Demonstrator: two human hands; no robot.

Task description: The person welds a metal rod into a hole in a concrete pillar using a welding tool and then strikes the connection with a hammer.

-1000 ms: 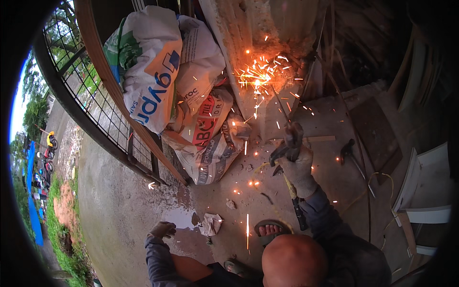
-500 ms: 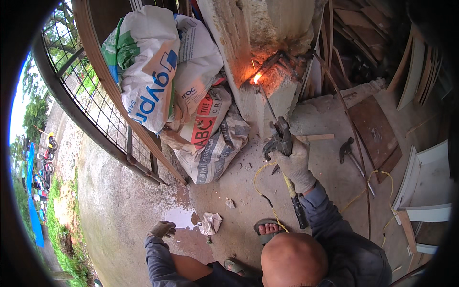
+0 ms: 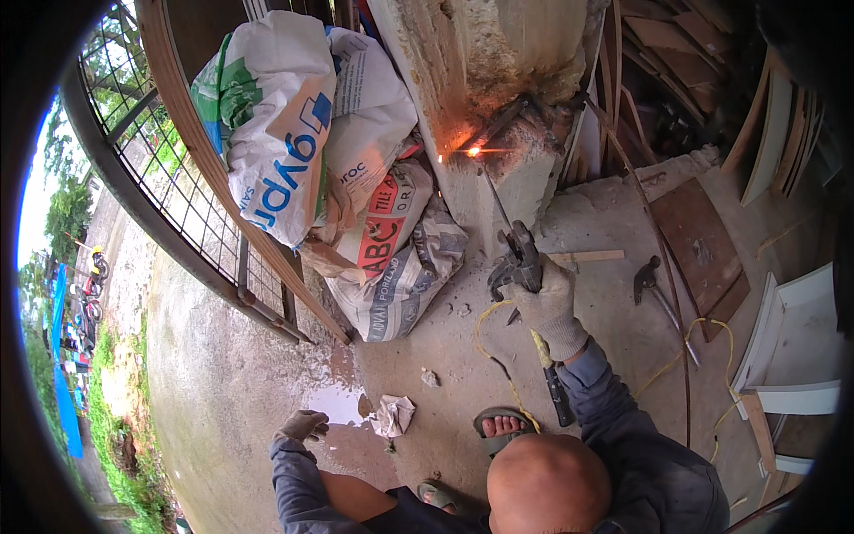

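"How far along was the work?"

"Partway, I judged. I had the right hand (image 3: 547, 307) closed around the holder (image 3: 525, 256), and its rod (image 3: 495, 196) ran out ahead of that hand, the tip just beside the glow (image 3: 474, 151)."

"And the bar (image 3: 509, 116)?"

"Farther ahead of the hand, against the broken face of the pillar (image 3: 522, 185). Its near end met the glow, so that spot had been heated. I couldn't tell whether the metal was worked right through."

"What was left?"

"Probably that hot end, and the dark stretch beyond looked untouched."

"The left hand (image 3: 305, 427)?"

"Loosely open, nothing seen in it, well behind and left of the right one."
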